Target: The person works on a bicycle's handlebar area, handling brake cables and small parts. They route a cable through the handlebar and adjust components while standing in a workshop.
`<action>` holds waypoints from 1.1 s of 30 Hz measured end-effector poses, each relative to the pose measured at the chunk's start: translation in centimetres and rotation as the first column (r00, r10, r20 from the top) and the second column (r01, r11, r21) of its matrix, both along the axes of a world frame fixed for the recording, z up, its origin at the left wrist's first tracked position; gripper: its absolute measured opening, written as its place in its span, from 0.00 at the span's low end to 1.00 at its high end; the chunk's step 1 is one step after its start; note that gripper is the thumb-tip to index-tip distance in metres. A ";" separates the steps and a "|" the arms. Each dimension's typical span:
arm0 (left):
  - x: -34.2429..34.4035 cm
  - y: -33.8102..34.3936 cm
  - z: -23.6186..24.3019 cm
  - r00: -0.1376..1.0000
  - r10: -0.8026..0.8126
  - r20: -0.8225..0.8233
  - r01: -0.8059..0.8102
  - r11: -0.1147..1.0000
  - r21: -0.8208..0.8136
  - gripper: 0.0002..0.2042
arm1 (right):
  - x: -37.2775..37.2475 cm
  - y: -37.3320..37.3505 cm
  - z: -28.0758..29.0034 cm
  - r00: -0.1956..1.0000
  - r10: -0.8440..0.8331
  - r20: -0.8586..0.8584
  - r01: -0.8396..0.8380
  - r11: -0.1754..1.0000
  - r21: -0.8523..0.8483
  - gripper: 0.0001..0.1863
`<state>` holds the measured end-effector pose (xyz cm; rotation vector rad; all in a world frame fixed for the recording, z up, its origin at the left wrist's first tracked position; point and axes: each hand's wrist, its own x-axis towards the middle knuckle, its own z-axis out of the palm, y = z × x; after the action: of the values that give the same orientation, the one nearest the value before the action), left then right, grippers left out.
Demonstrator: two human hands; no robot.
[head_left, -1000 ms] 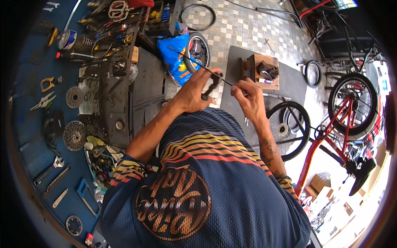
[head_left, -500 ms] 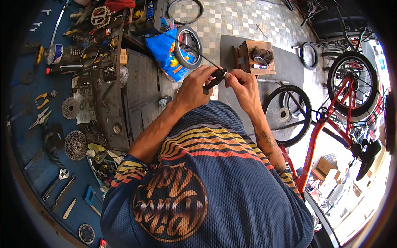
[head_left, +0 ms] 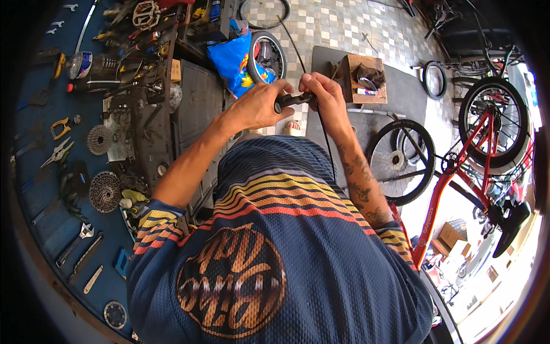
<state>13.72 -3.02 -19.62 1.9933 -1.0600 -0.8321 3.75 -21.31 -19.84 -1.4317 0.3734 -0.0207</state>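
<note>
My shirt (head_left: pixel 338 246): dark blue, with yellow, orange and red stripes.
My left hand (head_left: pixel 259 106): mostly closed, thumb and fingers curled round a small black part (head_left: pixel 295 100).
My right hand (head_left: pixel 326 96): closed too, fingers bent, with a thin black cable (head_left: pixel 293 41) in its grip.
Black part: out past my tummy, between my two hands, its right end right by my right fingers.
Cable: pokes up above my right hand and hangs below it, down to my shirt.
Big wheel (head_left: pixel 396 160): to the right of my right arm.
Blue bag (head_left: pixel 226 60): past my left hand, beside a small wheel (head_left: pixel 281 51).
Wooden box (head_left: pixel 378 63): past my right hand, on a dark mat (head_left: pixel 398 94).
Black tire (head_left: pixel 288 12): far off, on the tiled floor (head_left: pixel 321 28).
</note>
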 end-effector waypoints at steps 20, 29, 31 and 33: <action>-3.8 4.7 -2.8 0.988 -0.120 -0.094 0.147 0.917 0.371 0.20 | -7.0 6.4 -6.8 0.953 -0.212 -0.217 0.283 0.876 0.391 0.18; -6.7 6.0 -3.3 0.998 -0.022 0.053 0.002 0.935 0.355 0.15 | -8.9 4.7 -7.4 0.935 -0.306 -0.177 0.351 0.865 0.359 0.18; -6.8 7.9 -3.8 0.999 0.015 0.043 -0.030 0.931 0.364 0.16 | -9.0 4.1 -7.6 0.918 -0.334 -0.214 0.395 0.825 0.405 0.18; -6.1 11.2 -4.5 0.949 0.237 0.206 -0.312 0.791 0.527 0.18 | -9.1 3.6 -7.7 0.939 -0.314 -0.142 0.344 0.827 0.446 0.18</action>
<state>7.62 8.20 -24.13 2.6465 -0.5953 -0.9300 -5.32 -17.74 -27.55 -0.8783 0.6311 -0.1582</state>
